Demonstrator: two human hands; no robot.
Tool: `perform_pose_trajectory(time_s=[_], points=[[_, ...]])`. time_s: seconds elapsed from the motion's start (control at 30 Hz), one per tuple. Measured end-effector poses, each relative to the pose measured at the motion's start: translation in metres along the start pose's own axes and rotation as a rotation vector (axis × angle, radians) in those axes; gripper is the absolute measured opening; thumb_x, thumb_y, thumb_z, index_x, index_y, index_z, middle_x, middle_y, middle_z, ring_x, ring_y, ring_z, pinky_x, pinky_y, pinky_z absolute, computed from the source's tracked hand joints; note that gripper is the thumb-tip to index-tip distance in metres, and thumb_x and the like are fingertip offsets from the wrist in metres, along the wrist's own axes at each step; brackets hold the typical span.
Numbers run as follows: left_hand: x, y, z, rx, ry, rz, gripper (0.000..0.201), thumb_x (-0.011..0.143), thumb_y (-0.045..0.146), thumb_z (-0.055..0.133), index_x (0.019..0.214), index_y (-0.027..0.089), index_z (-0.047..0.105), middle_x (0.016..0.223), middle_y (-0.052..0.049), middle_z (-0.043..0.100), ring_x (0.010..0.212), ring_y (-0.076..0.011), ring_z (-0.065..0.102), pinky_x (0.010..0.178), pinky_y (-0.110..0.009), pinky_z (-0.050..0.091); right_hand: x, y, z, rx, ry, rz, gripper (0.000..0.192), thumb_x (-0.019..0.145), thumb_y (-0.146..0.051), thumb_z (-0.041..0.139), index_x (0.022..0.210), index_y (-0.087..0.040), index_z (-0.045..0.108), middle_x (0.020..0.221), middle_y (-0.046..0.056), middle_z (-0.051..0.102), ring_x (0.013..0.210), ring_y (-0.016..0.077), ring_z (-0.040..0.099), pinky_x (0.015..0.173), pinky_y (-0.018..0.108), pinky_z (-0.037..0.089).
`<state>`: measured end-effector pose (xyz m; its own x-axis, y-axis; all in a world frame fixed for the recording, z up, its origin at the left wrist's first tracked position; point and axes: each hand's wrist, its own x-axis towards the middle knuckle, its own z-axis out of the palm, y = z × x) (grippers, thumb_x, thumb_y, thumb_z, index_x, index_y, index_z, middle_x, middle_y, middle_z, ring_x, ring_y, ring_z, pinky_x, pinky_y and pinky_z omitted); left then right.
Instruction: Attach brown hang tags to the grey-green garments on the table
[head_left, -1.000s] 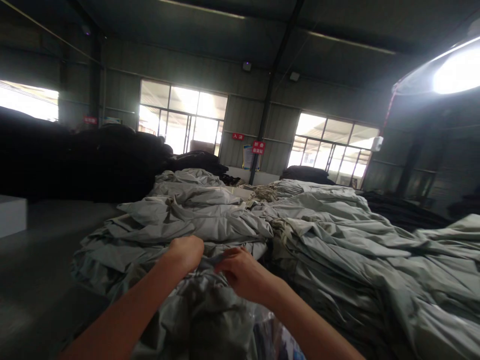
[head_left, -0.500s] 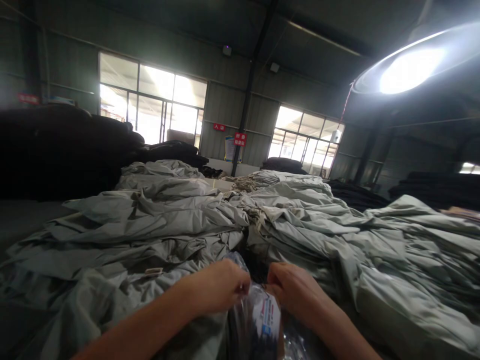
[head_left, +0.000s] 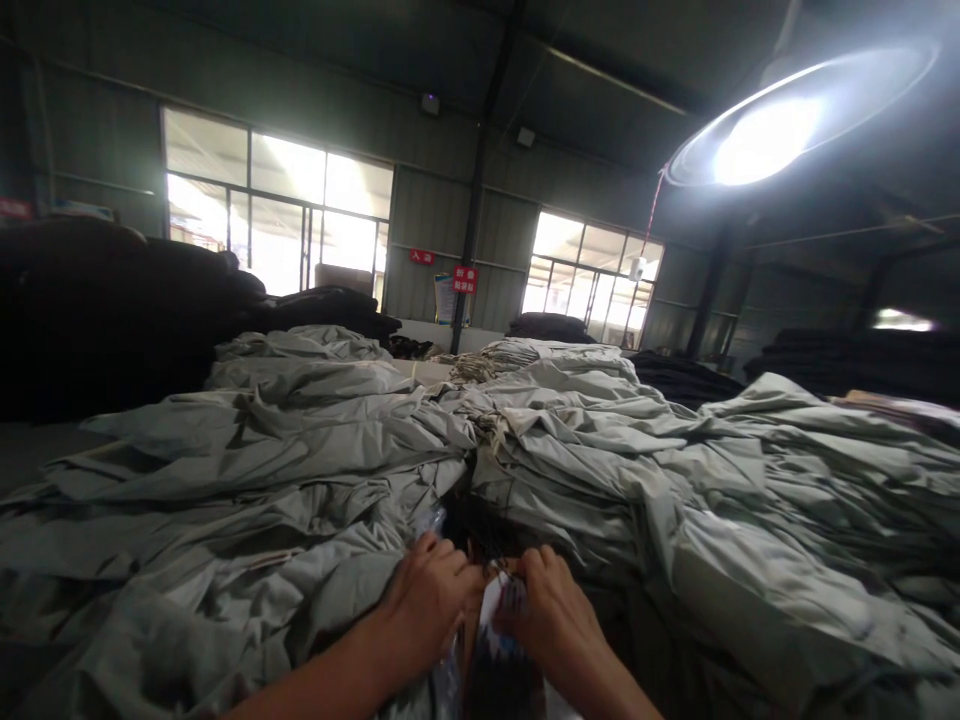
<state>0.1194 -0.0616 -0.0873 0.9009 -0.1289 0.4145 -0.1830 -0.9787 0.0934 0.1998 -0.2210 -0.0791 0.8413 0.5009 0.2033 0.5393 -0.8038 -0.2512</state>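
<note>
My left hand (head_left: 439,590) is closed, fingers curled down, on a clear plastic bag (head_left: 448,680) whose film shows above and below it. Beside it, my right hand (head_left: 551,605) pinches the upper edge of a printed card (head_left: 491,605), white at the top and dark lower down. A brown strip, perhaps cardboard, runs along the card's left side. The fingertips of both hands are partly hidden, and the card's lower part runs out of the frame.
Grey-green fabric lies in large crumpled piles to the left (head_left: 322,440) and right (head_left: 600,450), with a dark gap between. Dark stacked bundles (head_left: 112,300) rise at the far left. A bright lamp (head_left: 772,140) hangs at the upper right.
The plastic that covered the printed card now shows mostly at its left. My hands have shifted slightly left in view, and the right fingers now touch the card. The view has turned slightly right.
</note>
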Motion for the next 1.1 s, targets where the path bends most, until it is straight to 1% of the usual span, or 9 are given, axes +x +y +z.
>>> perform_pose_trajectory(time_s=[0.07,0.13,0.33,0.5,0.73,0.83,0.93,1.03,1.1], points=[[0.0,0.004,0.005,0.016,0.016,0.051,0.022,0.082,0.027,0.051,0.104,0.029,0.056,0.095,-0.002,0.057,0.093,-0.0203,0.048,0.089,-0.039,0.033,0.001,0.002,0.003,0.033,0.012,0.006,0.034,0.059,-0.019,0.064,0.092,-0.014,0.054,0.103,0.012,0.057,0.1,0.029,0.052,0.083,0.034,0.038],[-0.001,0.009,0.007,0.019,0.004,0.065,0.016,0.082,0.028,0.051,0.096,0.028,0.059,0.095,-0.003,0.054,0.094,-0.0209,0.045,0.089,-0.04,0.032,0.004,0.006,0.003,0.113,0.013,0.008,0.036,0.056,-0.018,0.065,0.089,-0.014,0.052,0.098,0.011,0.058,0.095,0.0266,0.053,0.079,0.032,0.038],[0.0,0.012,0.005,-0.093,0.01,-0.104,0.016,0.076,0.023,0.056,0.092,0.024,0.059,0.095,-0.002,0.052,0.096,-0.0201,0.044,0.094,-0.043,0.025,0.013,0.024,0.004,0.405,-0.108,0.095,0.039,0.05,-0.012,0.066,0.08,-0.02,0.044,0.075,-0.002,0.058,0.071,0.0156,0.053,0.059,0.024,0.034],[0.005,0.008,0.006,-0.127,-0.064,-0.091,0.019,0.07,0.027,0.064,0.087,0.022,0.057,0.097,-0.002,0.053,0.097,-0.021,0.044,0.09,-0.041,0.027,0.016,0.036,0.016,0.577,-0.108,0.059,0.034,0.049,-0.009,0.065,0.075,-0.019,0.046,0.07,-0.004,0.054,0.068,0.0139,0.05,0.057,0.022,0.033],[0.007,0.007,0.01,-0.178,-0.069,-0.092,0.047,0.07,0.027,0.064,0.114,0.04,0.053,0.104,-0.001,0.049,0.101,-0.0223,0.043,0.09,-0.042,0.025,0.019,0.038,0.015,0.795,-0.146,0.097,0.029,0.047,-0.004,0.057,0.068,-0.019,0.044,0.058,-0.008,0.047,0.055,0.0086,0.043,0.049,0.019,0.03],[0.007,0.002,0.021,-0.14,-0.055,-0.063,0.048,0.069,0.028,0.066,0.113,0.043,0.054,0.104,-0.001,0.049,0.1,-0.0233,0.043,0.089,-0.043,0.025,0.021,0.035,0.009,0.818,-0.147,0.124,0.027,0.047,-0.004,0.054,0.066,-0.019,0.043,0.057,-0.008,0.045,0.053,0.0084,0.041,0.048,0.019,0.031],[0.008,-0.01,0.037,-0.049,-0.023,0.009,0.05,0.065,0.031,0.069,0.112,0.041,0.055,0.099,-0.002,0.052,0.093,-0.0228,0.045,0.082,-0.04,0.029,0.024,0.035,0.007,0.816,-0.113,0.098,0.025,0.048,-0.005,0.054,0.07,-0.018,0.05,0.062,-0.005,0.052,0.059,0.0109,0.047,0.052,0.02,0.035],[0.009,-0.022,0.057,0.066,0.103,0.089,0.039,0.073,0.031,0.063,0.109,0.044,0.055,0.085,0.0,0.055,0.08,-0.0183,0.047,0.076,-0.035,0.03,0.031,0.041,0.012,0.849,-0.19,0.031,0.025,0.051,-0.011,0.06,0.076,-0.016,0.057,0.069,-0.002,0.058,0.067,0.0136,0.052,0.059,0.021,0.039],[0.01,-0.028,0.071,0.136,0.222,0.085,0.028,0.08,0.026,0.056,0.102,0.044,0.059,0.077,0.001,0.055,0.075,-0.0161,0.047,0.076,-0.034,0.029,0.037,0.048,0.017,0.858,-0.262,0.006,0.026,0.053,-0.019,0.064,0.079,-0.016,0.06,0.072,0.0,0.06,0.071,0.016,0.054,0.064,0.023,0.041]])
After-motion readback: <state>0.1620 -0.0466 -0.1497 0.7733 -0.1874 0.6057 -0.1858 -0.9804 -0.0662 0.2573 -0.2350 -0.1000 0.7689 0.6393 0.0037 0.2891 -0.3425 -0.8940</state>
